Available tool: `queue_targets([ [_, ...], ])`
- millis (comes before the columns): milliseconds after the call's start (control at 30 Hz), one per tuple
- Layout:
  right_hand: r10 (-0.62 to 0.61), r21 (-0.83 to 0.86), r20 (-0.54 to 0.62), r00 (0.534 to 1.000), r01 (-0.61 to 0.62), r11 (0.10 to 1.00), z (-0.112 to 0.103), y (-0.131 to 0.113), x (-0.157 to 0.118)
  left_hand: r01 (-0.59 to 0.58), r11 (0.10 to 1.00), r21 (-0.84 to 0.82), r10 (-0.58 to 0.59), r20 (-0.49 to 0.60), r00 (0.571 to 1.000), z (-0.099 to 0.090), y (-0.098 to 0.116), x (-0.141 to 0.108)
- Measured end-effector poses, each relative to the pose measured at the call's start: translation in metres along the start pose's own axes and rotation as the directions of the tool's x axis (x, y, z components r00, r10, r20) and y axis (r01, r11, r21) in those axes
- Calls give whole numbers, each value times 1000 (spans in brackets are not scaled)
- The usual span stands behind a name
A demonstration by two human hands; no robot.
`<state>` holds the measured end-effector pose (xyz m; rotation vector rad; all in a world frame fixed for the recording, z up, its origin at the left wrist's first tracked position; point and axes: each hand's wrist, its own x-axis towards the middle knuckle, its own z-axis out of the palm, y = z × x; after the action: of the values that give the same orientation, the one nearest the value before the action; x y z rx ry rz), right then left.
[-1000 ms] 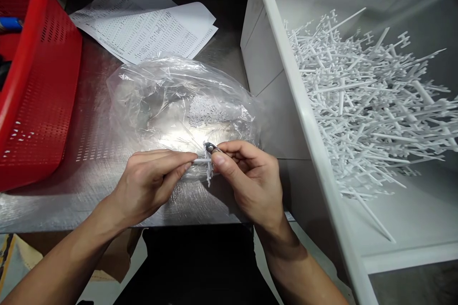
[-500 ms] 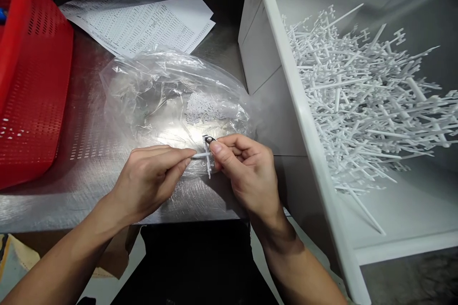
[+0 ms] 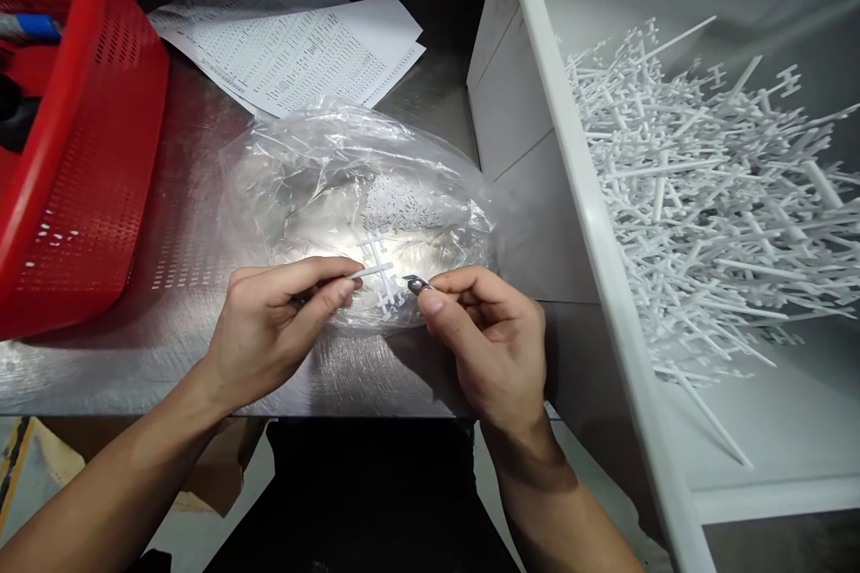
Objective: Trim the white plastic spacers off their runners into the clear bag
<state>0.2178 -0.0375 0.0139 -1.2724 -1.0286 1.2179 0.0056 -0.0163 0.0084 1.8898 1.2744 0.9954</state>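
Observation:
Between thumb and fingers, my left hand (image 3: pixel 286 318) pinches the stem of a white plastic sprue (image 3: pixel 380 269), whose branched end faces right over the open bag. My right hand (image 3: pixel 487 331) is closed on a small shiny metal cutter that looks like a nail clipper (image 3: pixel 417 284); most of it is hidden in the fingers. Its jaws point left, a short way from the sprue's branches and apart from them. Under both hands lies a clear plastic bag (image 3: pixel 269 188), with a heap of tiny pale parts (image 3: pixel 396 203) in it.
A white box (image 3: pixel 726 483) on the right holds a large tangled pile of white sprues (image 3: pixel 699 197). On the left stands a red perforated basket (image 3: pixel 127 161) with a blue-ended object inside. Printed papers (image 3: pixel 302 54) lie behind the bag on the metal table (image 3: pixel 269 398).
The sprue has turned in my left hand, so its branches now show broadside. My right hand with the clipper has drawn back a little to the right of it. The whole view has shifted slightly.

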Motion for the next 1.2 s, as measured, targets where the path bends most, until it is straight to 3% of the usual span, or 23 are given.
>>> queue_targets([
  [800, 20, -80, 73, 997, -14, 997, -4, 6, 1, 34, 999, 20, -35, 25, 999, -1, -1, -1],
  [1067, 49, 5, 35, 998, -50, 999, -2, 3, 4, 34, 998, 60, -35, 11, 999, 4, 0, 1],
  [1200, 44, 31, 93, 995, -47, 998, -2, 1, -1, 25, 996, 82, -26, 3, 1000, 3, -1, -1],
])
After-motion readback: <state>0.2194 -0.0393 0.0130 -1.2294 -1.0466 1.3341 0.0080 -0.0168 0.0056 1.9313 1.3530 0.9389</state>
